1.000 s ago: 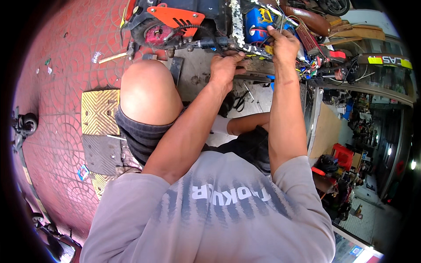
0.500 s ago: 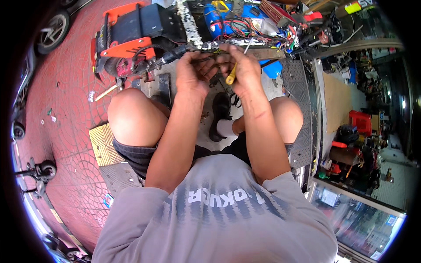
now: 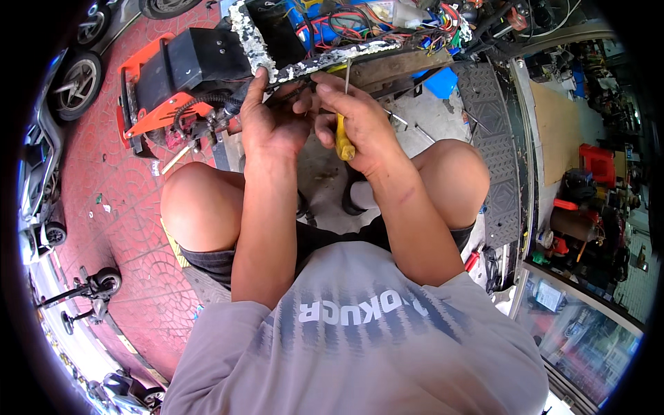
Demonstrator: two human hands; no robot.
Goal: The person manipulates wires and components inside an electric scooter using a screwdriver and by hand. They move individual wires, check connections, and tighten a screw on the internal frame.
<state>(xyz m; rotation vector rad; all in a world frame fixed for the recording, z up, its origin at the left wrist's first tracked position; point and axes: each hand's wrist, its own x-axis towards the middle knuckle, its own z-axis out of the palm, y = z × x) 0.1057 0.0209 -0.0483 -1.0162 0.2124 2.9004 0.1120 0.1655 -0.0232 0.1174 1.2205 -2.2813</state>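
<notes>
My right hand [image 3: 363, 124] is closed round a screwdriver [image 3: 344, 142] with a yellow handle; its thin metal shaft points away from me, toward the frame edge. Palm up, my left hand [image 3: 273, 135] lies below the near edge of an electric scooter's deck frame [image 3: 304, 67], which has flaking white and black residue. Its thumb is stretched out against that edge and stands apart from the fingers. The fingertips of both hands come close together under the edge, beside dark cabling, and are partly hidden there. Inside the deck sit a blue battery pack [image 3: 296, 28] and tangled coloured wires [image 3: 449, 21].
The scooter's black and orange rear section [image 3: 183, 66] stands at the left, with a hammer [image 3: 178, 159] on the red paving below. A blue piece [image 3: 439, 83] and a dark textured ramp plate [image 3: 491, 152] are at the right. A glass display case [image 3: 581, 325] stands lower right.
My view has shifted, so the scooter appears further left. My hands have moved slightly apart, the left thumb now against the frame edge. The screwdriver has turned more upright in the picture.
</notes>
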